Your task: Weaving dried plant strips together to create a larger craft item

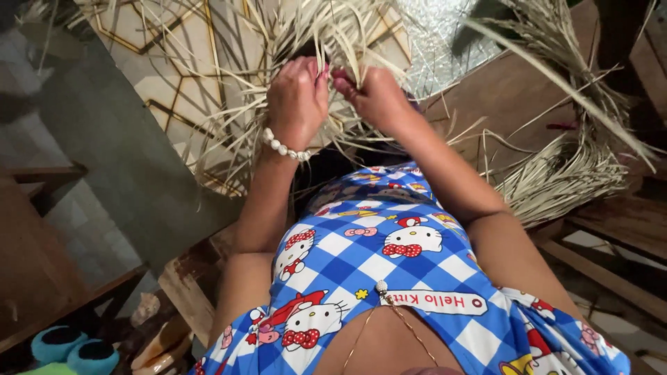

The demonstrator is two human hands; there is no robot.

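Near, above a blue checked garment [379, 267], the left hand [297, 101] with a bead bracelet [283, 148] and the right hand [375, 97] pinch pale straw strands [326, 35] with closed fingers, a straw bundle [563, 173] lying right

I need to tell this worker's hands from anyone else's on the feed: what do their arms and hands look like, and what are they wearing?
Both arms are bare, with no sleeves, gloves or watch. The left hand has a bracelet of white shell-like beads around the wrist. The right hand wears nothing at the wrist. Fingernails on both hands look painted pink-red. No rings are clear enough to tell.
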